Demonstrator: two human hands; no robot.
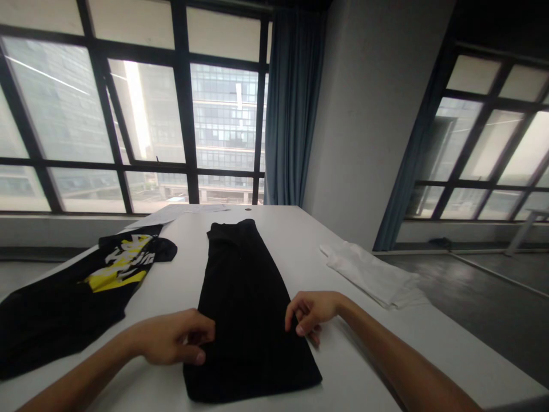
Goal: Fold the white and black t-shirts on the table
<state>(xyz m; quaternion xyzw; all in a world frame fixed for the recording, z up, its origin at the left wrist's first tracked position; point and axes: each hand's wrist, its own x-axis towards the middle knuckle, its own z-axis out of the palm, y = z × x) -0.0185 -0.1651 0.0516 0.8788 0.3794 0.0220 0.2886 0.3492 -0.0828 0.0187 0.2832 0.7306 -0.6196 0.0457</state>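
A black garment [244,297], folded into a long, narrow shape, lies flat on the white table [343,355] in front of me. At its left edge, near the lower end, is my left hand [174,336], fingers curled but thumb and fingertips apart, holding nothing. My right hand [312,315] hovers by the right edge of the cloth, its fingers loosely bent and apart, with nothing in them. The garment's wider end points toward me and its narrower end toward the windows.
On the left lies a black shirt [77,292] with a yellow and white print. A folded white cloth [373,273] rests near the table's right edge. Papers [160,216] and a small dark round object [247,209] are at the far end.
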